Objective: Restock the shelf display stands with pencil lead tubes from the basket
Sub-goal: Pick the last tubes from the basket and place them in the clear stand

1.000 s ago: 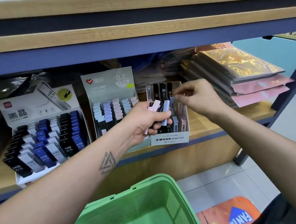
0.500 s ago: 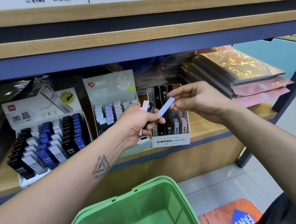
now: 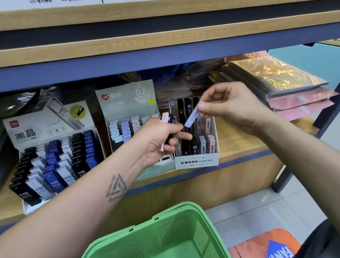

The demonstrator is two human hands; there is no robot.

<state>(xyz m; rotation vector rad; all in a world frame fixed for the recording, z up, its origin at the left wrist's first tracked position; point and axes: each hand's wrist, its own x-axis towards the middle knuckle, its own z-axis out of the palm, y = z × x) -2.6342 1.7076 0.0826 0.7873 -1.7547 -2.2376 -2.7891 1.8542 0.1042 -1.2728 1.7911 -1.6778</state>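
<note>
My right hand (image 3: 228, 106) pinches a pale blue lead tube (image 3: 191, 116) by its upper end, holding it tilted over the white MONO graph MG stand (image 3: 197, 161). My left hand (image 3: 159, 139) grips a small bunch of tubes, one pink (image 3: 165, 118) and one black (image 3: 171, 118), just left of that stand. The MONO stand holds black, grey and pink tubes in rows. Left of it stand the green 0.7 display (image 3: 127, 99) and the white HB 0.5 display (image 3: 46, 124). The green basket (image 3: 207, 248) sits below; its visible inside holds nothing.
The displays rest on a wooden shelf (image 3: 239, 143) with a blue front edge. Stacked packets in gold and pink wrap (image 3: 281, 89) lie at the right. Another shelf board (image 3: 156, 40) hangs close above. An orange crate (image 3: 270, 248) sits on the tiled floor.
My right hand has drawn the pale blue tube out of the bunch in my left hand and lifted it to the right, over the MONO stand. The left hand has barely moved.
</note>
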